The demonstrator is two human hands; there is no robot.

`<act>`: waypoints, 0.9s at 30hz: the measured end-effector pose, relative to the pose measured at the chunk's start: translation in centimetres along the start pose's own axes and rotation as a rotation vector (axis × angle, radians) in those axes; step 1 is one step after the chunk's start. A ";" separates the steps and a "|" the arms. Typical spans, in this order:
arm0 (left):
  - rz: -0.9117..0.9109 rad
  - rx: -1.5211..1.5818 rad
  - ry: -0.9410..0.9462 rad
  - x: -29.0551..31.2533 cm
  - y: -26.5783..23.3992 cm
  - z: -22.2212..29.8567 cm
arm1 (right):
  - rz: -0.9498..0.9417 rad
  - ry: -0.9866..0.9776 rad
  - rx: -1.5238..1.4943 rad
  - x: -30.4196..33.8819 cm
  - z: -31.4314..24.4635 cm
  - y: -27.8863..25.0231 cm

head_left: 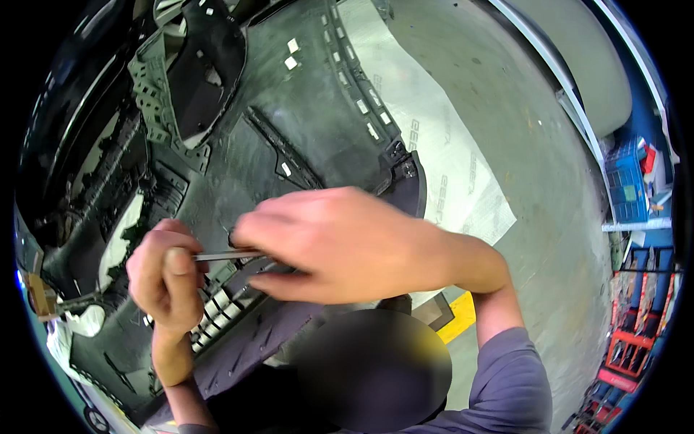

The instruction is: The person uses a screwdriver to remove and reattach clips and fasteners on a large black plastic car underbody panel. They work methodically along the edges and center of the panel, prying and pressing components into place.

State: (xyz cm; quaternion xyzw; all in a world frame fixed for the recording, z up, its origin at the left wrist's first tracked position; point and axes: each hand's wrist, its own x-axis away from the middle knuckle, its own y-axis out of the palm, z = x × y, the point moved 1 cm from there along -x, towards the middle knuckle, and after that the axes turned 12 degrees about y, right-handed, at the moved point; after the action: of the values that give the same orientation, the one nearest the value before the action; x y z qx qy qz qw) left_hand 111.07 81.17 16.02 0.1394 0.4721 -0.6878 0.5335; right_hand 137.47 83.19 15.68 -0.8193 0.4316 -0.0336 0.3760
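Apparently for steadiness, I have the left hand (pixel 170 273) pinching a thin metal strip (pixel 220 256) between closed fingers, the right hand (pixel 343 249) at its other end, hold too blurred to tell, above a dark panel (pixel 282 101).

Workshop: red tool rack (pixel 630 353), dark moulded panel (pixel 253 101).

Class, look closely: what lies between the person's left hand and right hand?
In the head view, a thin greyish rod spans from the left hand to the right hand.
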 end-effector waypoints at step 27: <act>-0.458 0.378 0.417 -5.9 26.3 -3.7 | 1.238 0.397 -1.773 32.1 24.4 0.3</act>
State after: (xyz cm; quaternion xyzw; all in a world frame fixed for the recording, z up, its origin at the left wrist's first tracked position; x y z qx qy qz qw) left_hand 135.04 88.06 5.07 0.2635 0.4541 -0.8215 0.2225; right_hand 166.58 73.89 -10.61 -0.4205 0.6917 0.3514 -0.4704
